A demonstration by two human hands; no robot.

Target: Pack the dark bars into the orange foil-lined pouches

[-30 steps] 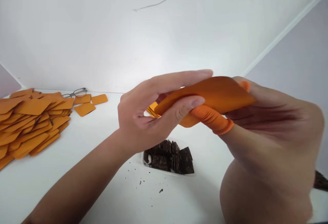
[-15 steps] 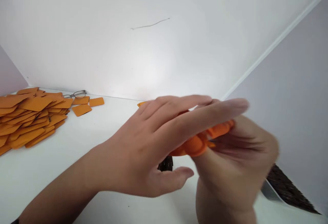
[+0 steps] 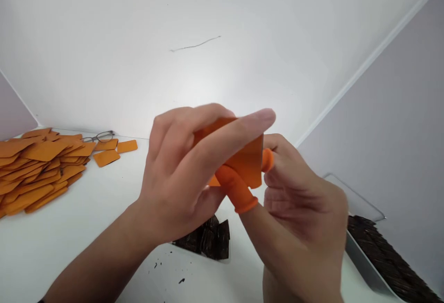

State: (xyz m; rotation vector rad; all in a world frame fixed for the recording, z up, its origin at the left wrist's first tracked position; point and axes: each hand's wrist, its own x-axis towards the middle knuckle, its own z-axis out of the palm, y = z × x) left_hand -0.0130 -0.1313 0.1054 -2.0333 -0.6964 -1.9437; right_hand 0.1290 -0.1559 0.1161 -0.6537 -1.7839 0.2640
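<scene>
A small orange envelope (image 3: 247, 162) is held up between my two hands, in the middle of the view. My left hand (image 3: 176, 173) grips it from the left, the index finger lying across its face and the thumb beneath. Orange rubber finger cots cover the thumb and a fingertip of my right hand (image 3: 294, 206). Its covered thumb (image 3: 237, 189) presses the envelope's lower part, while the covered fingertip (image 3: 267, 160) sits at the right edge. Much of the envelope is hidden behind my left fingers, and its contents, if any, do not show.
Many orange envelopes (image 3: 38, 169) lie heaped at the left, near eyeglasses (image 3: 105, 136) by the wall. Below my hands stands a white tray with dark brown, flat pieces (image 3: 210, 240); dark crumbs (image 3: 181, 281) lie beside it. A metal tray (image 3: 367, 261) of dark strips is at right.
Both hands have moved left and up, and the orange envelope has come into view between them. My left fingers, stretched out before, now curl around it. More of the dark pieces' tray shows.
</scene>
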